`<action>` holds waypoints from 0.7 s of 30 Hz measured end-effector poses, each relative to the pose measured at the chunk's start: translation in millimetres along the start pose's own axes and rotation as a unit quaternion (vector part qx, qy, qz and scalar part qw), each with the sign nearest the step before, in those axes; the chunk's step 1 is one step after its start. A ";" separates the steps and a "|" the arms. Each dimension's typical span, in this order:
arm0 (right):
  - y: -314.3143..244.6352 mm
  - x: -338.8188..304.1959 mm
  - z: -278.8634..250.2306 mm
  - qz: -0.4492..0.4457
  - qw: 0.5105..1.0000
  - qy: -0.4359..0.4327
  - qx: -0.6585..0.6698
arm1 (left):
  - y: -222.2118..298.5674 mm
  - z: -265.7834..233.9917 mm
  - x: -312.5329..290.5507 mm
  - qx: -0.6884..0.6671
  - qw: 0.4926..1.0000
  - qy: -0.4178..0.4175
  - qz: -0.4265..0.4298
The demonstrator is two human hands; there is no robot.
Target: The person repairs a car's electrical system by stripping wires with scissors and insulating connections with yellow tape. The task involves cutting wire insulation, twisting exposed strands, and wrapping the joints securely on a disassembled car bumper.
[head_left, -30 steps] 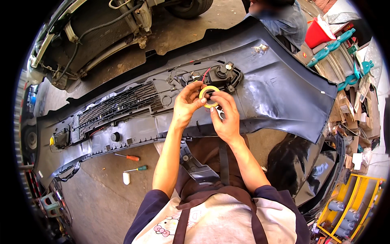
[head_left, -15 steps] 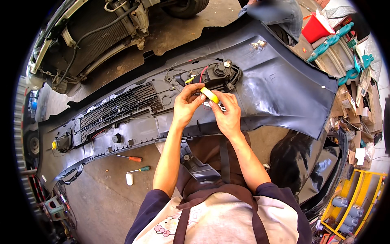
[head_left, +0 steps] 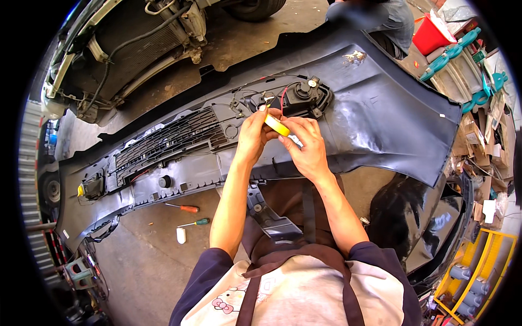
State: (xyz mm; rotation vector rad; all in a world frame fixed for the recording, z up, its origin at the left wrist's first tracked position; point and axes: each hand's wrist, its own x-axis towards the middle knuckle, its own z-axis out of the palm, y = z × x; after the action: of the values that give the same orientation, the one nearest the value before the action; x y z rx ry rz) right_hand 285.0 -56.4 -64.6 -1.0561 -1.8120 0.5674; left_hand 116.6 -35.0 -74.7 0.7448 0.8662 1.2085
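Observation:
A roll of yellow tape (head_left: 277,125) is held between my two hands, above a black car bumper cover (head_left: 375,111). The fingers of my left hand (head_left: 253,133) close round its left side, beside thin wires. My right hand (head_left: 308,144) grips its right side with thumb and fingertips. A red wire (head_left: 284,96) rises just beyond the fingers, next to a round black lamp housing (head_left: 305,93) fixed to the bumper. My fingers hide where the wires and the tape meet.
Beyond the bumper stands a car with its front stripped (head_left: 136,54). On the floor lie an orange-handled screwdriver (head_left: 189,208), a green-handled one (head_left: 202,221) and a small white object (head_left: 181,235). Another person (head_left: 394,24) crouches at the far right, near a red bucket (head_left: 432,35).
The tape roll has turned and now shows more of its ring. My left fingers have shifted round it, and my right hand stays at its side. The whole view has shifted slightly.

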 end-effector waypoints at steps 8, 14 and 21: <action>2.1 0.3 -0.4 0.003 0.998 0.000 -0.060 | 5.1 7.9 -5.0 0.125 0.992 -0.006 0.021; 4.6 2.2 -3.0 0.029 0.999 -0.011 0.036 | 2.1 -1.8 -2.3 0.055 0.997 -0.047 -0.005; 11.6 10.4 -15.3 -0.019 0.993 -0.045 -0.104 | 8.0 4.8 -6.5 0.243 0.966 -0.035 0.085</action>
State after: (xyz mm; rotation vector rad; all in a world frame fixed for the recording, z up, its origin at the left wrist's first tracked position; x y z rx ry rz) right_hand 301.3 -42.4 -61.1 -1.1469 -1.9986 0.4152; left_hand 116.2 -40.0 -64.5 1.2711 1.0720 1.1206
